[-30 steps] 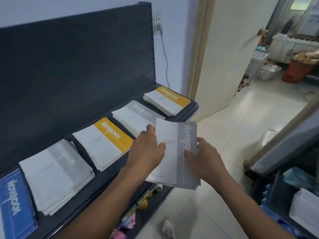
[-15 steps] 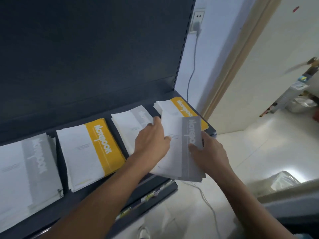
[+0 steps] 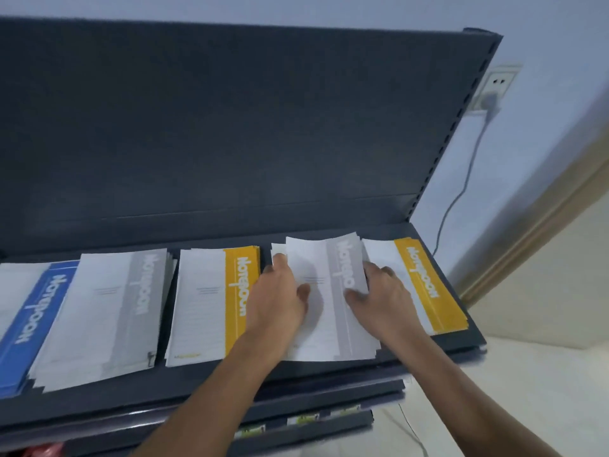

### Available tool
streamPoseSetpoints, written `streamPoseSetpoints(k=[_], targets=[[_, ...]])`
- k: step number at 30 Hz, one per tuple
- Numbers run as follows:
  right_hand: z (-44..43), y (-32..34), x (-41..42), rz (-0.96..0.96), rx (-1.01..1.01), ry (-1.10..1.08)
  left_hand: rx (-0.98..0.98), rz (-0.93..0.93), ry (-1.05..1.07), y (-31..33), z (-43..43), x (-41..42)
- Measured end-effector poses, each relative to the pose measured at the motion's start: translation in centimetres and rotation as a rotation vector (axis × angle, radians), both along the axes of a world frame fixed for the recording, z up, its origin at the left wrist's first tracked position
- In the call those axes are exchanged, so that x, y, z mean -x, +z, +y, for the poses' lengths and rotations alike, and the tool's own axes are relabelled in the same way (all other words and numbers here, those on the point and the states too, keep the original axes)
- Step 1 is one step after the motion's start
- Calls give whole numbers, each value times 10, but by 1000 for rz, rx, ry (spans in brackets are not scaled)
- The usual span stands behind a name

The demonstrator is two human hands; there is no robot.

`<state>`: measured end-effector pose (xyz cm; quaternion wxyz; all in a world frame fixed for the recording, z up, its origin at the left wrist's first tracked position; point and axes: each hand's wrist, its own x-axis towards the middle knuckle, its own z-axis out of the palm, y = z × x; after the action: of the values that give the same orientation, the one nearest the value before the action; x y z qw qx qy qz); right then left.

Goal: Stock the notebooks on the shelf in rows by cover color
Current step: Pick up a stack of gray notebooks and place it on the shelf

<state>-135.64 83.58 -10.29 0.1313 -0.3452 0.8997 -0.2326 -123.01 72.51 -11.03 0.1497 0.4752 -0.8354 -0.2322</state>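
Nearest, two bare forearms slanting up from the bottom edge, over the price labels (image 3: 306, 418) of a lower tier and across the front lip of the dark shelf (image 3: 230, 380). Left hand (image 3: 280, 301) palm down on the left side of the grey notebook stack (image 3: 324, 328), fingers hooked over its left edge near the far end, thumb flat on the white cover. Right hand (image 3: 385, 298) mirrored opposite: thumb pressed on the grey title band, fingers curled round the right edge.

Stack gripped between the two, lying lengthwise on the shelf, far end a little bowed, a white corner of another pile peeping out beneath at far left. Just beside it on the left, partly covered by the left wrist, a yellow stack (image 3: 211, 301). Just beside on the right, a second yellow stack (image 3: 425, 285). Further left, a fanned grey pile (image 3: 112, 308), then a blue stack (image 3: 29, 318) cut by the frame.

Behind all, the upright back panel (image 3: 230, 127), and beyond its right post a wall socket (image 3: 501, 84) with a plug and hanging cable.

Half a second earlier, same stack held in the air off the shelf front. Now down in the gap between the two yellow stacks, both grips unchanged.
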Motion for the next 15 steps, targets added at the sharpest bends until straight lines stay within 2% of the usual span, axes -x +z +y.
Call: streamPoseSetpoints(k=[7,15], targets=[[-24,-4,16,36,-14,94,78,-70,132,-2,0,14],[-28,-9,27,80,-74,210,151,-163,182,-3,7,25]])
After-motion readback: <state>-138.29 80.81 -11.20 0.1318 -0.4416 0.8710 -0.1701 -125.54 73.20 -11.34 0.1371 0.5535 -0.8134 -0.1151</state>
